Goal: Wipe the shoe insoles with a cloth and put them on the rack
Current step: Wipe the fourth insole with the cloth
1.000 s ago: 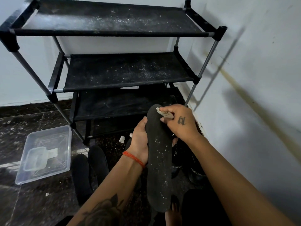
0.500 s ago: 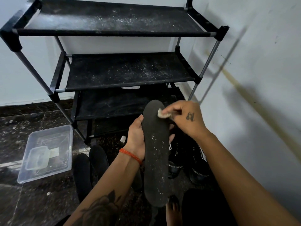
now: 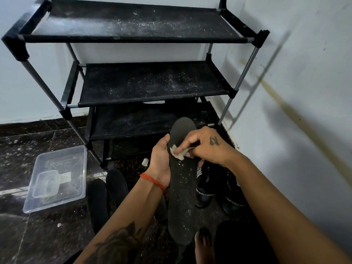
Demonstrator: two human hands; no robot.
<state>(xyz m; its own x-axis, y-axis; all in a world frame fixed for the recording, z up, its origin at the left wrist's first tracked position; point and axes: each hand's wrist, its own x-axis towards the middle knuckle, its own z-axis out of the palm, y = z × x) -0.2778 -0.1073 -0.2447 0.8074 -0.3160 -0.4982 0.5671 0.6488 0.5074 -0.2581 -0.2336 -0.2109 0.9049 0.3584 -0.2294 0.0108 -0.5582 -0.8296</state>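
Observation:
A long dark insole [image 3: 182, 197] speckled with white dust stands upright in front of me, its toe end up. My left hand [image 3: 161, 162] grips its left edge near the middle. My right hand [image 3: 204, 145] pinches a small pale cloth [image 3: 178, 152] and presses it on the insole's upper part. The black shoe rack [image 3: 152, 82] stands behind against the wall, its dusty fabric shelves bare. Two more dark insoles [image 3: 106, 195] lie on the floor to the left of my left arm.
A clear plastic tub [image 3: 57, 178] with a smaller container inside sits on the dark floor at left. A pair of black sports shoes [image 3: 219, 189] stands to the right of the insole. The white wall [image 3: 304, 111] runs close on the right. A bare foot [image 3: 202, 244] shows below.
My right hand with the cloth has moved down the insole from its toe end toward the middle. The view has shifted slightly; the insole sits a little higher.

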